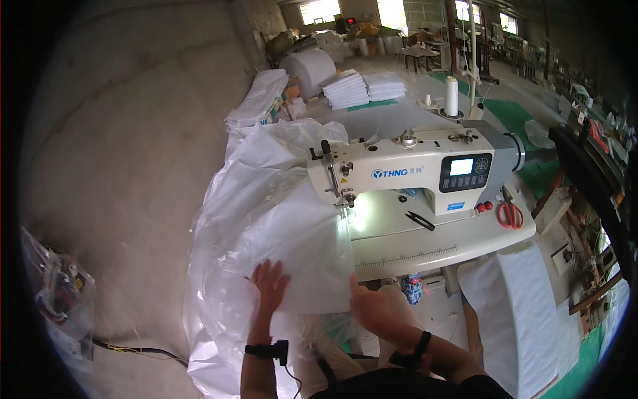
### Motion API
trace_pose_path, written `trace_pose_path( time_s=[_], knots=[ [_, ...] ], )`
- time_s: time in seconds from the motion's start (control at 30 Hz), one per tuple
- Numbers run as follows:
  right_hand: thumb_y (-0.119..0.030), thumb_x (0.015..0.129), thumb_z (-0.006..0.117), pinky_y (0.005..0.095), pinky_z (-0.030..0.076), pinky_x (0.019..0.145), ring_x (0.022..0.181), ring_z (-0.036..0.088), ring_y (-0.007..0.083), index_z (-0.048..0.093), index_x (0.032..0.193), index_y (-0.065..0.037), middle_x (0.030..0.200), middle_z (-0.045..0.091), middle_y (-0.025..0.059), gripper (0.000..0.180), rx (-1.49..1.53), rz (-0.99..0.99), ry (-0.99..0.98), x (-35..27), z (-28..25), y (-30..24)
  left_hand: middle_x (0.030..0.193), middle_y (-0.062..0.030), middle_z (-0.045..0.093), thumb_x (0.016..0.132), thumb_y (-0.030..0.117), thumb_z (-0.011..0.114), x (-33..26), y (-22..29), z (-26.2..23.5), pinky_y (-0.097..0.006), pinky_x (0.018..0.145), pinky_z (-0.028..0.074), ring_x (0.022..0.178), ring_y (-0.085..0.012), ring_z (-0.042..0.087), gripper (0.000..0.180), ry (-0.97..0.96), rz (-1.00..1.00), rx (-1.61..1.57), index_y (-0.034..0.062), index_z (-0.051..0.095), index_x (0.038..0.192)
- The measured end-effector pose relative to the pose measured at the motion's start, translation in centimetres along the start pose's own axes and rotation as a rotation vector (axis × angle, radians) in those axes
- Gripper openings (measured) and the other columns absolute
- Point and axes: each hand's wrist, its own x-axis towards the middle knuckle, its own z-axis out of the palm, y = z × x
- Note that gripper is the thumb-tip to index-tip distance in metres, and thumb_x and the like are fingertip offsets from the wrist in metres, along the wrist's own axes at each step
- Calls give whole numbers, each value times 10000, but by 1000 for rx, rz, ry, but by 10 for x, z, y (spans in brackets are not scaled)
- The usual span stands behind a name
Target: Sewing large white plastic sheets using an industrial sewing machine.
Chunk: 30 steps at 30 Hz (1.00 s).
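A cream industrial sewing machine (412, 166) stands on a pale table (425, 249). A sheet of white fabric (299, 253) lies under its needle area (345, 199), lit by a small lamp, with clear plastic film (239, 199) bunched around it and spilling to the floor. My left hand (269, 284) lies flat, fingers spread, on the near left part of the white sheet. My right hand (367, 304) presses the sheet's near right corner at the table edge. Both wrists wear dark bands.
Red-handled scissors (510, 214) and black thread snips (420, 221) lie on the table right of the machine. A white thread cone (451, 96) stands behind. A white fabric roll (309, 70) and folded white stacks (362, 88) sit farther back. A white sack (522, 312) hangs at the right.
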Motion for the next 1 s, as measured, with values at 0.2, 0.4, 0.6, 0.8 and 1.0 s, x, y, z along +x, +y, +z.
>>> trace_pose_path(
  time_s=[0.2, 0.4, 0.6, 0.8, 1.0],
  knots=[
    [-94, 750, 542, 352, 501, 473, 534, 636, 259, 430, 1221, 102, 698, 640, 113, 522, -10, -35, 231, 38, 43, 2, 1318, -135, 448, 786, 370, 648, 29, -50, 41, -484, 986, 330, 1193, -399, 402, 470, 91, 110, -212, 186, 575, 1211],
    [-79, 755, 526, 382, 512, 526, 576, 647, 287, 499, 1137, 74, 644, 638, 120, 412, -39, -22, 198, 72, 31, 18, 1374, -112, 392, 810, 447, 597, 65, -45, 48, -688, 954, 184, 1264, -371, 338, 510, -14, 40, -120, 199, 533, 1252],
    [-86, 752, 523, 365, 503, 505, 564, 648, 257, 541, 1093, 76, 645, 645, 125, 377, -124, -51, 148, 109, 25, 24, 1419, -102, 345, 837, 473, 552, 95, -46, 51, -743, 928, 107, 1317, -347, 279, 551, -100, 16, -107, 201, 470, 1309],
    [-106, 762, 514, 348, 480, 476, 568, 645, 248, 532, 1107, 77, 667, 649, 105, 391, -225, -71, 130, 140, 31, 33, 1447, -116, 302, 866, 457, 511, 122, -46, 54, -723, 976, 49, 1346, -343, 230, 557, -182, -44, -114, 169, 433, 1336],
    [-118, 795, 488, 372, 480, 489, 588, 648, 257, 540, 1095, 43, 692, 653, 99, 345, -173, -66, 124, 150, 34, 44, 1415, -139, 351, 856, 428, 521, 136, -46, 52, -692, 1007, 57, 1324, -366, 260, 534, -160, -46, -171, 143, 462, 1304]
  ],
)
